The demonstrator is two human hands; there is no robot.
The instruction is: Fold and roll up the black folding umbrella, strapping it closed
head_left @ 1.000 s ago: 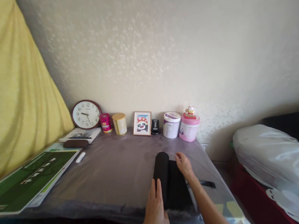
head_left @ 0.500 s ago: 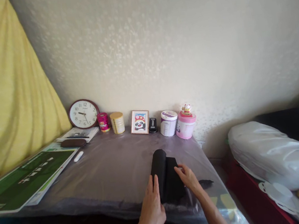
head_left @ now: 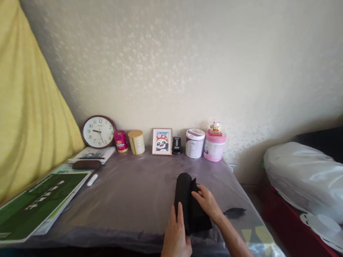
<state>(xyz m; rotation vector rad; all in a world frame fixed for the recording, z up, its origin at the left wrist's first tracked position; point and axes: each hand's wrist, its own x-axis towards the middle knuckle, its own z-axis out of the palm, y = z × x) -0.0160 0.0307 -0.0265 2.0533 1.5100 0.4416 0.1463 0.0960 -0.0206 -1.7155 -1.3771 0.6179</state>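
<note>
A black roll (head_left: 183,189) of thin sheet material lies near the table's front edge, with a loose flap (head_left: 199,219) spread out on its right. My left hand (head_left: 175,232) grips the lower left side of the roll, its fingers lying along it. Between thumb and fingers, my right hand (head_left: 205,200) pinches the flap's right edge, raising its far corner. Whether the sheet is plastic or paper, I cannot tell. Just right of my right wrist, a dark leaf-shaped patch (head_left: 235,213) shows on the table.
Along the wall stand a clock (head_left: 99,131), a pink can (head_left: 121,141), a yellow-lidded can (head_left: 136,142), a panda picture (head_left: 162,141) and two tubs (head_left: 195,144). A green board (head_left: 39,203) lies left on the table (head_left: 127,204). Right of it sits a white bag (head_left: 312,180).
My right hand has moved slightly left, towards the roll, and the flap's far corner now stands up. My left hand stays on the roll. The view has shifted a little.
</note>
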